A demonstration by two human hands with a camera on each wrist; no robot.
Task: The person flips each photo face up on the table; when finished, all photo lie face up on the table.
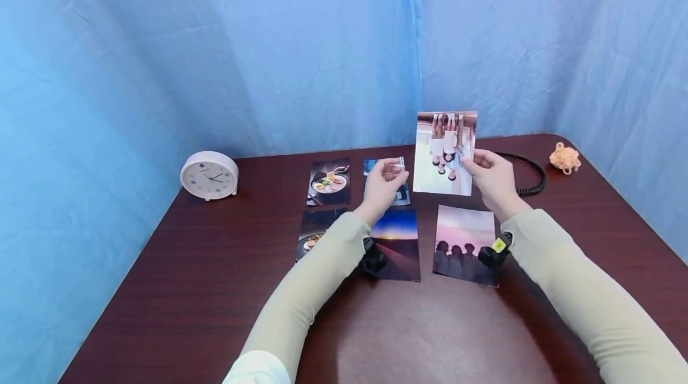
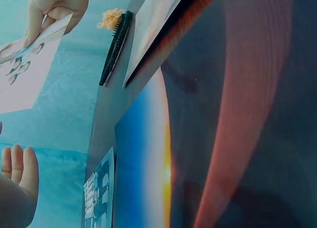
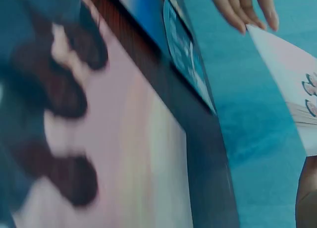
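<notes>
My right hand pinches the right edge of a photo of several people, holding it raised above the far part of the table. Seen from the head, the people in it are upside down. Left of that photo is my left hand, fingers relaxed and holding nothing, over a blue-toned photo that it partly hides. Below the hands lie a sunset road photo and a photo of silhouetted people against a pink sky. In the right wrist view, the left fingertips are close to the held photo's corner.
Two food photos, a noodle bowl and a darker dish, lie at the left; my left sleeve overlaps the darker one. A white clock stands far left. A black braided band and a peach fuzzy bundle lie at the right.
</notes>
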